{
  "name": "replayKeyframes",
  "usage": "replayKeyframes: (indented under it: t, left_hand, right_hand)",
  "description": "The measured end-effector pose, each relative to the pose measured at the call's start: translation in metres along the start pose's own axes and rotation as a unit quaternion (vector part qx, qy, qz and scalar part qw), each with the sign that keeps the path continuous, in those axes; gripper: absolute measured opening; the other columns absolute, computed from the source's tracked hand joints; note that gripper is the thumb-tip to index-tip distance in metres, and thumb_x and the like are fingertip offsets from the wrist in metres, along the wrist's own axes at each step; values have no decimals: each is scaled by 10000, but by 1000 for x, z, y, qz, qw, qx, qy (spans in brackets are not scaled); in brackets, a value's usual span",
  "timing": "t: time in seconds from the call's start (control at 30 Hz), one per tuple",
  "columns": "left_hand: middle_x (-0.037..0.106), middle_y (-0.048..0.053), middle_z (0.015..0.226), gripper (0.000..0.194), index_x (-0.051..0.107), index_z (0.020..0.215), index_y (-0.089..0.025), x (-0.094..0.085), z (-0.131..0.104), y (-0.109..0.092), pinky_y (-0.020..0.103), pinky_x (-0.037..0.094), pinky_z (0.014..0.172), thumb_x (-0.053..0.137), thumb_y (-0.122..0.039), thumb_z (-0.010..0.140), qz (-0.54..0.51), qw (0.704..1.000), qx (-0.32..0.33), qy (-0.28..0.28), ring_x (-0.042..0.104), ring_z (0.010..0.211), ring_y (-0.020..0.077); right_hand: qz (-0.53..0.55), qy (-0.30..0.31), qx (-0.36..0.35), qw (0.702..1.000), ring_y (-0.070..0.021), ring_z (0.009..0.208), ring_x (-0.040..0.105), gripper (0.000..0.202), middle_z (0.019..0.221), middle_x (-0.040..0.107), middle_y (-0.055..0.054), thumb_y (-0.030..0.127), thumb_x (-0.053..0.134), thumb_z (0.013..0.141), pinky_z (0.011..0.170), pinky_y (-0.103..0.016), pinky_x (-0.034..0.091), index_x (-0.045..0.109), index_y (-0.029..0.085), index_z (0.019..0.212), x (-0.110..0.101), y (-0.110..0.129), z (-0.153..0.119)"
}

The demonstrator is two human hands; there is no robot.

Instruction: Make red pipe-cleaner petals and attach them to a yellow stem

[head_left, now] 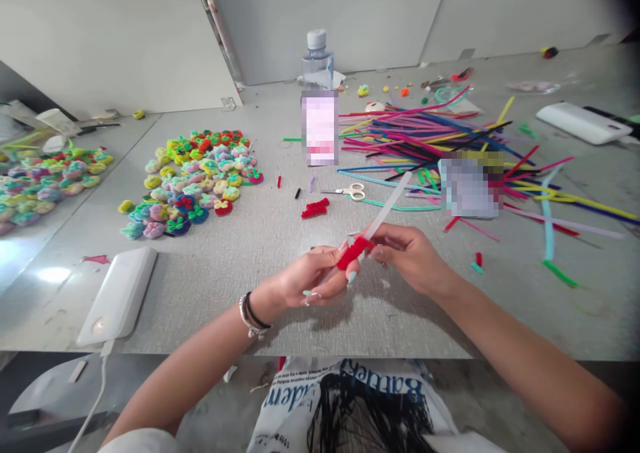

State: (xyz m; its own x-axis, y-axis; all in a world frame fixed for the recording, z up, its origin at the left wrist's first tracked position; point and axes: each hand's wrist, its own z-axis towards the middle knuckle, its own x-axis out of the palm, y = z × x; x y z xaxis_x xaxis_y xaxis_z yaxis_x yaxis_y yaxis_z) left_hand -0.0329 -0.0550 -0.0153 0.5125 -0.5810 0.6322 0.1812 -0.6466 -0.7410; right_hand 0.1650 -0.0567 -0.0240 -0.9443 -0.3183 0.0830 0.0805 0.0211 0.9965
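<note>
My left hand (325,276) is closed on a translucent white stick (390,203), which slants up to the right. Around the stick's lower part sits a coiled red pipe cleaner (353,253), pinched between my left thumb and fingers. My right hand (403,253) has its thumb and fingertips closed at the upper end of the red coil, seemingly on the pipe cleaner's end. Just beyond my hands lie red coiled pieces (315,208) and scissors (350,191) with pale handles.
A pile of colourful pipe cleaners (425,136) spreads to the right. On the left lie many small fuzzy flowers (200,179) and a white power bank (120,296) with a cable. A clear bottle (317,63) stands behind a phone-like, blurred object (320,129).
</note>
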Motion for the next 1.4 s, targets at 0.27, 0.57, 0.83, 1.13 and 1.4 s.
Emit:
replayKeyframes:
  t: [0.27,0.57,0.83,1.13,1.4]
  left_hand:
    - [477,-37,375,355,578,836,-172,1,-5,-5,191,253,289,427,-480,929,51,996,-58,39,373,255,81]
    - [600,-18,678,245,545,1018,-182,8,3,7,219,415,564,529,-404,918,479,818,163,-273,545,552,94]
    - [542,-15,642,293,561,790,-165,8,6,8,220,370,585,421,-349,970,487,809,179,-277,489,586,92]
    - [425,-49,540,416,533,825,-156,7,3,0,212,312,460,317,-480,972,301,948,66,-82,382,451,70]
    - [525,-40,682,211,499,942,-168,5,12,9,199,355,522,560,-364,892,329,913,122,-207,438,545,63]
  right_hand:
    - [45,13,12,999,-120,577,482,292,708,606,-2,493,762,697,524,-266,348,697,219,775,3,1,0]
    - [-53,-98,15,994,-147,676,537,268,791,657,-35,451,717,761,562,-263,408,726,220,896,4,-7,3]
    - [-29,-60,19,998,-137,683,508,268,796,646,-23,413,722,774,595,-259,408,736,242,980,0,-8,2]
    - [-54,-4,1,999,-140,642,497,277,718,604,-14,455,696,780,584,-274,395,746,220,918,1,-2,2]
    - [-105,-78,10,991,-125,594,484,272,666,599,-2,470,708,762,550,-261,373,688,198,773,0,-9,4]
